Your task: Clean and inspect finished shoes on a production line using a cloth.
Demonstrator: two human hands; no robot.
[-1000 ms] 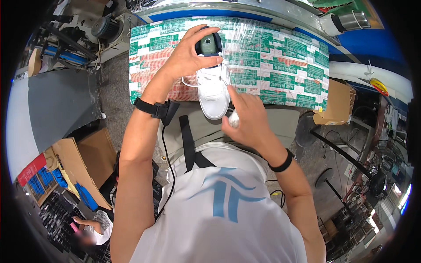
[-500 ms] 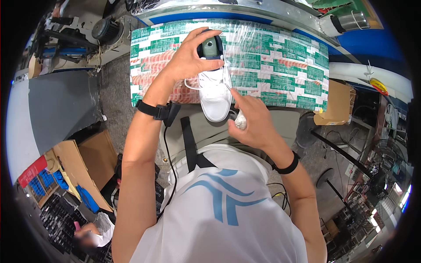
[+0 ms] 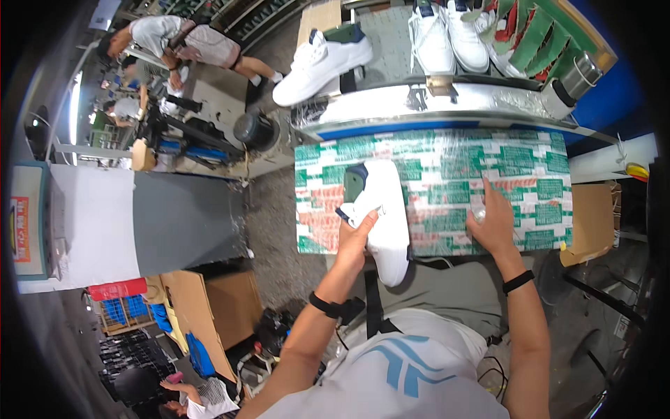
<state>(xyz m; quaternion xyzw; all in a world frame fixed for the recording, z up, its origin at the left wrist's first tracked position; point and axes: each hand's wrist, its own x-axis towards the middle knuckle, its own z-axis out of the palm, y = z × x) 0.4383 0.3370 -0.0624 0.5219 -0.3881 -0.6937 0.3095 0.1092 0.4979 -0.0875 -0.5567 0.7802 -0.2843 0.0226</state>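
Observation:
In my left hand (image 3: 354, 244) is a white sneaker (image 3: 392, 237), gripped near its tongue and laces with the thumb on the upper. The shoe lies tipped on its side, its green and navy lining facing left and its toe toward me, past the table's near edge. My right hand (image 3: 494, 222) is over the right part of the table (image 3: 447, 237), which is covered in green, white and red printed tape. Its index finger points away from me, while the thumb and curled fingers close on a small white wad (image 3: 478, 213), mostly hidden.
Beyond the table, a metal-edged conveyor (image 3: 391, 66) carries several white sneakers (image 3: 326, 63). A steel flask (image 3: 581, 75) stands at the far right, near green shoe-shaped pieces (image 3: 541, 42). A cardboard box (image 3: 592, 223) is at right, a grey panel (image 3: 188, 220) at left. Other people (image 3: 199, 45) are farther off.
My left hand has let go of the heel collar and now grips the shoe by its tongue area, tilted sideways. My right hand has moved away from the shoe. The view has swung left.

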